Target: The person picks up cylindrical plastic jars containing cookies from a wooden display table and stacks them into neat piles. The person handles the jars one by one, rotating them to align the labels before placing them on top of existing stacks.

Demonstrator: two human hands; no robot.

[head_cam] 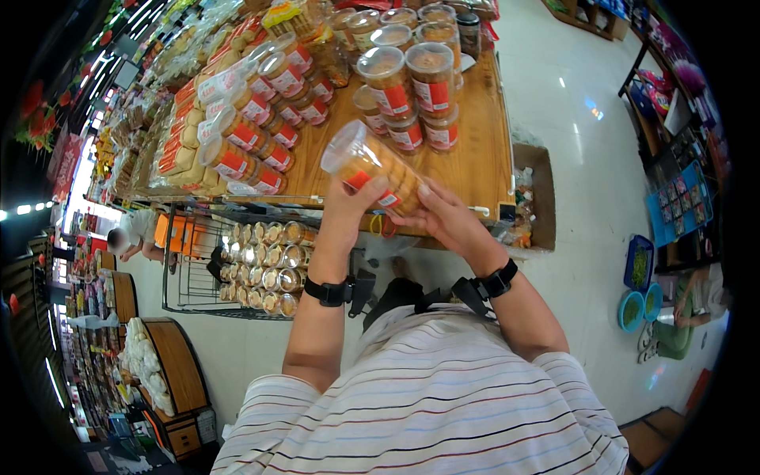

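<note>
Both hands hold one clear plastic jar (389, 169) of round golden biscuits, tilted over the front edge of the wooden display table (320, 160). My left hand (355, 199) wraps its side near the lid, thumb beside the red label. My right hand (442, 211) grips the bottom end. Beyond the jar stand stacked jars with red labels (395, 98), two high at the front. Another group of stacked jars (243, 133) is to the left, beside packs of pale buns or cakes (184, 136).
A wire cart (190, 279) holding rows of clear-lidded jars (270, 255) stands below the table's left front. An open cardboard box (543, 208) sits at its right side. One person (142, 234) is at far left, another (683, 314) sits at far right near blue basins (630, 310).
</note>
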